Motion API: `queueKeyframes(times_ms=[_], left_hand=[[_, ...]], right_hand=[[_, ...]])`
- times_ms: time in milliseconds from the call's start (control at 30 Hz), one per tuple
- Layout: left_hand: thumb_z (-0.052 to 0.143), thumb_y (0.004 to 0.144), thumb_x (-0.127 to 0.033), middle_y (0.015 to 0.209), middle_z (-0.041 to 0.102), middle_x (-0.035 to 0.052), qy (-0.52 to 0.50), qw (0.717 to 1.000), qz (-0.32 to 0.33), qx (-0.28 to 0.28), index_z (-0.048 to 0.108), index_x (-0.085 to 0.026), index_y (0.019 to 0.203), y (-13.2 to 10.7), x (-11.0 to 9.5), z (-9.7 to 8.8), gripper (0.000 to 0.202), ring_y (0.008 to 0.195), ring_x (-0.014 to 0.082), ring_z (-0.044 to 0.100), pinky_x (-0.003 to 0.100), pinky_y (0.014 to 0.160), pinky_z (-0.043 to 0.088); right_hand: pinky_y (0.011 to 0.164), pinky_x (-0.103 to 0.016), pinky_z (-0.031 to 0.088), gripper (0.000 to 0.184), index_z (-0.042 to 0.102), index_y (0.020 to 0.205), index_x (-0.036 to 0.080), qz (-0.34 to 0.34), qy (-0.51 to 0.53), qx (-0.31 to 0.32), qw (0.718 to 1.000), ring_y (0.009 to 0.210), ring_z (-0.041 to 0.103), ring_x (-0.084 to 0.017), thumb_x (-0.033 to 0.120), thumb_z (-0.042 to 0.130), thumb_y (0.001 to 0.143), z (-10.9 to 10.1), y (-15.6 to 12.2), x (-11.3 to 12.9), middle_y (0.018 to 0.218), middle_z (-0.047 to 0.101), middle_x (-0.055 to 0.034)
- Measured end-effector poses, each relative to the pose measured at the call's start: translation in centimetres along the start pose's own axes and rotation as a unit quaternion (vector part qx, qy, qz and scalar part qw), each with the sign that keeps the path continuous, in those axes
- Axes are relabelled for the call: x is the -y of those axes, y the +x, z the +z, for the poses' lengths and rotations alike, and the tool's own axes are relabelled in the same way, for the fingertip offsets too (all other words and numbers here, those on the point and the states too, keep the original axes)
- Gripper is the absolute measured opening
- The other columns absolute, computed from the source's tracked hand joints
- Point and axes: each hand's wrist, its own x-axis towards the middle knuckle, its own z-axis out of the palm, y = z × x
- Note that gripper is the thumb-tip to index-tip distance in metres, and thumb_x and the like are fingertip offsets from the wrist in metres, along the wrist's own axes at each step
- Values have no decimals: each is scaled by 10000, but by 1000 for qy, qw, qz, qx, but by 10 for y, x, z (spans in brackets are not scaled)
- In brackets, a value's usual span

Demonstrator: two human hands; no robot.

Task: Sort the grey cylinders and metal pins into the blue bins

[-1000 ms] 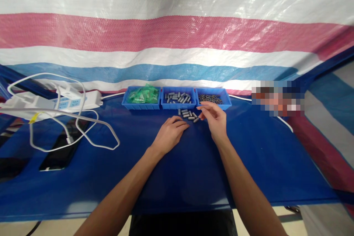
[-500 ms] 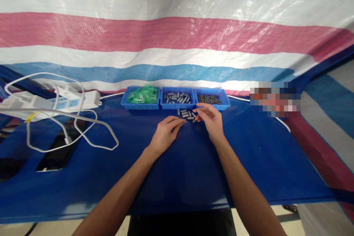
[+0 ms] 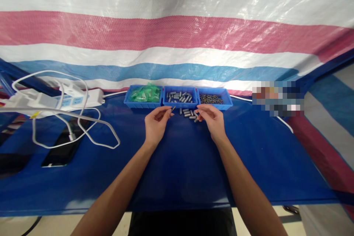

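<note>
My left hand (image 3: 156,123) is closed in a pinch on a thin brass-coloured pin (image 3: 173,109), just in front of the middle bin. Closed too, my right hand (image 3: 212,120) has its fingertips at the right end of a small pile of grey metal cylinders (image 3: 186,115) on the table. Whatever lies between those fingertips is too small to make out. Behind the hands, the middle blue bin (image 3: 180,106) holds more such cylinders. Small, thin dark metal pieces (image 3: 211,99) fill part of the right blue bin (image 3: 217,107).
The left blue bin (image 3: 142,105) contains green plastic packets (image 3: 146,94). On the left, looped white cables (image 3: 110,131) lie around a white power strip (image 3: 95,97) and over a black phone (image 3: 59,153). A striped plastic sheet (image 3: 177,33) hangs behind the blue table (image 3: 182,177).
My left hand has moved left and a little away from me with the pin, which now points upward. My right hand's fingers have drawn together near the cylinders. The view has shifted slightly.
</note>
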Motion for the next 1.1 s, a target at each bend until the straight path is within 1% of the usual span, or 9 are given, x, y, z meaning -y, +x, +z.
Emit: queueKeyframes(times_ms=[200, 333, 500, 600, 700, 867, 967, 1033, 1100], left_hand=[[878, 763, -360, 949, 789, 72, -13, 1000, -6, 4, 766, -157, 986, 0, 2, 0, 322, 864, 199, 762, 343, 869, 624], [892, 743, -326, 953, 772, 74, -11, 999, 22, 46, 758, -155, 1002, -6, 1, 5, 338, 837, 185, 746, 350, 862, 623], [873, 780, -317, 1023, 745, 81, 10, 993, 55, 100, 774, -175, 1028, -15, -1, 10, 303, 811, 178, 749, 337, 828, 632], [860, 801, -326, 1029, 746, 81, 27, 993, 60, 103, 778, -180, 1029, -17, 0, 9, 283, 817, 183, 755, 330, 812, 638], [857, 805, -325, 1026, 759, 87, 31, 992, 53, 110, 774, -173, 1018, -17, 0, 8, 274, 824, 189, 762, 335, 817, 643], [852, 815, -334, 1033, 780, 97, 34, 988, 45, 142, 774, -175, 1025, -17, -1, 6, 275, 863, 214, 776, 358, 856, 647], [794, 878, -341, 1041, 785, 93, 93, 981, 72, 152, 776, -191, 1073, -16, -2, 6, 247, 888, 219, 771, 360, 860, 640], [736, 930, -323, 1083, 781, 88, 166, 965, 119, 162, 780, -213, 1103, -16, -3, 5, 210, 938, 223, 757, 376, 900, 626], [691, 963, -295, 1134, 771, 87, 230, 942, 173, 172, 781, -226, 1115, -15, -1, 5, 190, 1024, 235, 736, 411, 975, 602]], right_hand=[[597, -313, 538, 209, 763, 947, 223, 11, 3, 5, 1000, 607, 658, -152, 384, 775, 814, 2, 0, 1, 841, 781, -36], [592, -309, 535, 220, 768, 954, 227, 17, 4, 19, 1000, 614, 656, -155, 394, 784, 811, 2, -1, 1, 833, 783, -33], [526, -285, 492, 251, 772, 996, 226, 31, -10, 98, 995, 602, 654, -158, 421, 787, 839, 1, -3, 3, 841, 790, -45], [506, -277, 488, 267, 774, 1018, 219, 37, -9, 154, 987, 586, 650, -153, 426, 789, 849, 2, -6, 5, 832, 785, -45], [556, -289, 533, 268, 785, 976, 208, 44, -3, 177, 983, 613, 675, -159, 411, 835, 809, 4, -9, 6, 807, 774, -39], [562, -296, 536, 277, 800, 903, 194, 59, -1, 172, 983, 593, 672, -165, 429, 866, 773, 8, -11, 7, 694, 739, -22], [559, -298, 537, 258, 806, 880, 199, 48, -7, 154, 987, 592, 672, -169, 427, 866, 777, 4, -8, 7, 682, 739, -26], [557, -299, 543, 245, 804, 879, 209, 27, -7, 110, 994, 591, 671, -168, 420, 872, 773, 0, -5, 7, 699, 746, -27], [557, -297, 553, 247, 798, 906, 221, -7, -2, 37, 999, 603, 676, -165, 414, 873, 773, -6, -2, 7, 760, 766, -30]])
